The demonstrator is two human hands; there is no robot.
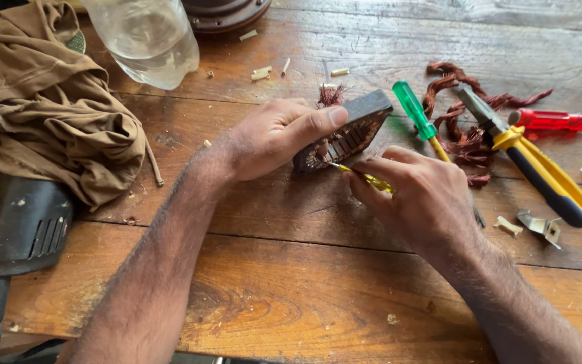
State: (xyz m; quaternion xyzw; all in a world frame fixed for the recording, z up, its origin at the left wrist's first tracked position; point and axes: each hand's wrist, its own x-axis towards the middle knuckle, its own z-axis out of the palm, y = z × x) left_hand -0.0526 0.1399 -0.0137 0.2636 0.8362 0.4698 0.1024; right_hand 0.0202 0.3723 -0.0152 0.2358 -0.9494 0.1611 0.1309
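Two bare arms reach up over the wooden table [291, 296]. Left hand [274, 135] wraps around a dark motor part [358, 125], thumb pressed on its top edge, holding it tilted on the table. Right hand [419, 192] pinches a thin yellow tool [362, 176], whose tip pokes into the part's slots. Just right lie a green screwdriver [413, 111], copper wire [463, 138], yellow pliers [537, 165] and a red screwdriver [554, 120]. On the left sit a brown cloth [42, 101], a clear bottle [146, 37] and a black power tool [28, 229].
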